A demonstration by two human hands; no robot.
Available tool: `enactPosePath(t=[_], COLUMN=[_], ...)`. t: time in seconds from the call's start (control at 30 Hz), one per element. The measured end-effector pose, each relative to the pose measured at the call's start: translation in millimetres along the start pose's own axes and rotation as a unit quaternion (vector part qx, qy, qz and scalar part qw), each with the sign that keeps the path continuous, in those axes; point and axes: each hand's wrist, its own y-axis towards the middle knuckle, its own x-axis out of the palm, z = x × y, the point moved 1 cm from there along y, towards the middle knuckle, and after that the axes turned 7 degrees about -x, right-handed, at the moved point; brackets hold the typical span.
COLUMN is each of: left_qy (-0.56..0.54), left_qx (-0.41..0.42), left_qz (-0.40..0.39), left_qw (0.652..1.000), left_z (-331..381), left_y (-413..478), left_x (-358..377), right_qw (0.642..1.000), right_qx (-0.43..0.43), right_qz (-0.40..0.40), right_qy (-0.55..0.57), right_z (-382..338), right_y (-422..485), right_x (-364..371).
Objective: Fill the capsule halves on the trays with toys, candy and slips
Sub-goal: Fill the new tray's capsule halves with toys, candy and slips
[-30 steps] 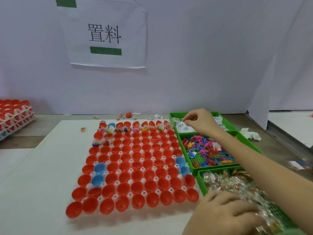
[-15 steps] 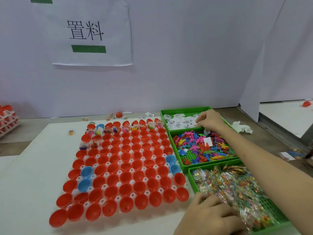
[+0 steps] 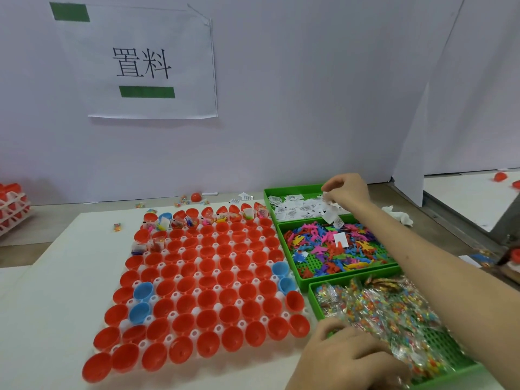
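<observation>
- Pinching slips (image 3: 327, 209): my right hand (image 3: 347, 191) is up at the upper right of the frame, over the far green tray (image 3: 289, 188), thumb & fingertips closed on a small bunch of them; a few hang loose under the fingers.
- Slips = thin paper, v. light, floppy, prob. cling together. I'd judge it best to take 1 by an edge w/ thumb + forefinger; a bunch will shed extras.
- Right arm runs in from the lower right edge, across the candy tray (image 3: 312, 302) & toy tray (image 3: 346, 274), wrist bent down, back of hand to the camera.
- Left hand (image 3: 351, 358) sits at the bottom of the frame, knuckles up, fingers bent down into the candy (image 3: 388, 308) at that tray's near-left corner. Can't tell if it has a packet or just rests there.
- Candy = crinkly wrapped packets, slippery, heaped; grab by the wrapper. Toys (image 3: 332, 249) = small stiff plastic bits, tangled, light.
- Capsule halves (image 3: 208, 282), mostly red w/ a few blue, stand open side up in the white holder at frame centre on the tabletop (image 3: 56, 277). Only the top row (image 3: 208, 218) & a couple at its left end look filled; rest empty. Light cups, prob. tip if knocked, so drop in from above.
</observation>
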Motion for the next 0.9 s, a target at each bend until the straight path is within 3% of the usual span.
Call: enactPosePath(t=[0.23, 0.5, 0.77, 0.9], left_qy=[-0.129, -0.102, -0.079, -0.042], left_qx=[-0.067, -0.146, -0.183, -0.162], left_qz=[0.058, 0.279, 0.327, 0.327], left_qw=[0.988, 0.944, 0.924, 0.93], left_z=[-2, -18, -21, -21], left_y=[3, 3, 0, -1], left_x=[-13, -33, -41, -41], right_qw=[0.995, 0.969, 0.98, 0.983], right_qx=[-0.018, -0.062, -0.037, -0.051], right_qz=[0.02, -0.064, -0.005, -0.038], right_qy=[0.093, 0.23, 0.194, 0.174], right_z=[-17, -33, -16, -14], right_y=[-38, -145, -150, -154], right_x=[-18, -39, -33, -29])
